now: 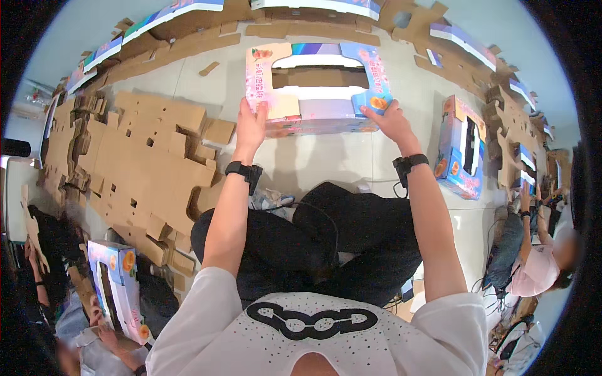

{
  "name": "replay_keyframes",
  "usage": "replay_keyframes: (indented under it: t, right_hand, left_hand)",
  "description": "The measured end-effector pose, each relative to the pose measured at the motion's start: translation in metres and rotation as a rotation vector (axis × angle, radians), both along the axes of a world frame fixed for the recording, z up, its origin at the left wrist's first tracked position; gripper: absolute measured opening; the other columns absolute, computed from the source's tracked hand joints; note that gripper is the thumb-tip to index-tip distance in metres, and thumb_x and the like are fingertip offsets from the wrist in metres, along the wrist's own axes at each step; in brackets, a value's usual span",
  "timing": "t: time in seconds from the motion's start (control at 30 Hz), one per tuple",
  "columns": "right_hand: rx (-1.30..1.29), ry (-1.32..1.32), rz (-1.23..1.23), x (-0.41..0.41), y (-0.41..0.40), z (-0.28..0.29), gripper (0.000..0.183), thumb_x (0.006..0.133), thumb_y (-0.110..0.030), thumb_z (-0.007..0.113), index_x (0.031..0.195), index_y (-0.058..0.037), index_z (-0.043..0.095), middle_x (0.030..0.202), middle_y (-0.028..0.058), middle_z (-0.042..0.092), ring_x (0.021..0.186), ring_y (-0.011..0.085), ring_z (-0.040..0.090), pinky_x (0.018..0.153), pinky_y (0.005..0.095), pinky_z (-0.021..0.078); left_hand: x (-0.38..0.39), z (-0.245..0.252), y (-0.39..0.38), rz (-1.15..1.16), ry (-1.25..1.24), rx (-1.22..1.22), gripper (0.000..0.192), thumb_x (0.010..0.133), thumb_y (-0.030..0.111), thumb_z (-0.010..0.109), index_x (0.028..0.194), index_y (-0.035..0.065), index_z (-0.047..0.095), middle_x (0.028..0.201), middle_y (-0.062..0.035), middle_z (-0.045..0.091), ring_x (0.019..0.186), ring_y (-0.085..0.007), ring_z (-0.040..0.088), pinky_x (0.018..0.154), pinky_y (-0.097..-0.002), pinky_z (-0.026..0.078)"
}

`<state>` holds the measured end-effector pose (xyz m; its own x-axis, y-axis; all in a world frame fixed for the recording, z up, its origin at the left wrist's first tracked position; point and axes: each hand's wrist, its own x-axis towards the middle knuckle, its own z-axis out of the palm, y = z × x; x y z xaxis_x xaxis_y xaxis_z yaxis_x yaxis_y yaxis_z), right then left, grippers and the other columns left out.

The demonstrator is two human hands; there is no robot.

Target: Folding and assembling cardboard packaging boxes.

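A printed cardboard fruit box (324, 105) is in front of me, folded into shape, with a wide opening in its top face. Peaches, blossoms and writing decorate its pink, orange and blue panels. My left hand (250, 127) grips its near left corner, thumb on the top face. At the near right corner, my right hand (394, 123) holds on, with the thumb over the blue panel. Through the opening, brown inner cardboard shows. The box's underside is hidden, so I cannot tell whether it touches the floor. Both of my wrists wear black straps with small devices.
Flat brown cardboard blanks (146, 160) lie stacked on the left. A similar folded box (463, 148) stands on the tiled floor (291, 169) at right. More cardboard (310, 30) lines the far side. Co-workers sit at both sides; the one at lower left handles another box (117, 286).
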<state>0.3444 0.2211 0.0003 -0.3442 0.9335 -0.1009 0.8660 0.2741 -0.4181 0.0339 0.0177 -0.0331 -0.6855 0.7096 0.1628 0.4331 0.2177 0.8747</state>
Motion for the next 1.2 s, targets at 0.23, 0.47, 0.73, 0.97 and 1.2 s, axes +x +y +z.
replay_keyframes:
  t: [0.23, 0.47, 0.73, 0.97, 1.2]
  right_hand:
    - [-0.086, -0.121, -0.012, -0.007, -0.007, 0.015, 0.112, 0.069, -0.085, 0.059, 0.125, 0.0107, 0.04, 0.117, 0.0369, 0.058, 0.111, 0.0462, 0.061, 0.094, 0.0485, 0.049]
    - [-0.272, -0.241, -0.064, -0.01, -0.02, 0.031, 0.12, 0.071, -0.086, 0.054, 0.139, 0.0087, 0.025, 0.109, 0.0302, 0.062, 0.079, 0.0311, 0.069, 0.058, 0.0393, 0.054]
    - [-0.355, -0.23, -0.123, -0.014, -0.025, 0.044, 0.129, 0.065, -0.09, 0.054, 0.144, 0.0067, 0.019, 0.109, 0.0313, 0.063, 0.084, 0.0336, 0.07, 0.066, 0.0426, 0.055]
    - [-0.142, -0.141, -0.06, -0.001, -0.007, 0.001, 0.121, 0.073, -0.084, 0.055, 0.135, 0.0149, 0.027, 0.11, 0.0356, 0.059, 0.095, 0.0446, 0.064, 0.079, 0.0481, 0.053]
    - [0.116, 0.149, -0.083, -0.011, -0.035, -0.013, 0.108, 0.078, -0.073, 0.062, 0.129, 0.0173, 0.032, 0.12, 0.0419, 0.049, 0.111, 0.0558, 0.052, 0.092, 0.0503, 0.0478]
  left_hand:
    - [-0.015, -0.015, -0.005, -0.042, -0.02, -0.121, 0.061, 0.098, 0.043, 0.05, 0.136, -0.0025, 0.036, 0.121, -0.0325, 0.055, 0.111, -0.0471, 0.056, 0.094, -0.0504, 0.045]
    - [-0.004, -0.006, -0.011, -0.069, -0.017, -0.229, 0.07, 0.096, 0.049, 0.049, 0.14, -0.001, 0.027, 0.119, -0.0359, 0.053, 0.104, -0.0517, 0.058, 0.091, -0.0534, 0.047]
    - [0.003, 0.007, 0.0, -0.005, -0.035, -0.262, 0.065, 0.095, 0.045, 0.051, 0.135, -0.0012, 0.031, 0.111, -0.0379, 0.056, 0.1, -0.052, 0.06, 0.087, -0.0541, 0.049]
    - [-0.002, 0.006, 0.007, 0.017, -0.002, -0.276, 0.063, 0.094, 0.047, 0.051, 0.129, -0.0036, 0.037, 0.11, -0.0352, 0.058, 0.098, -0.0491, 0.061, 0.085, -0.0528, 0.05]
    - [-0.005, 0.005, 0.005, 0.031, 0.031, -0.235, 0.062, 0.092, 0.047, 0.052, 0.125, -0.0044, 0.043, 0.107, -0.0328, 0.061, 0.099, -0.0469, 0.061, 0.084, -0.051, 0.05]
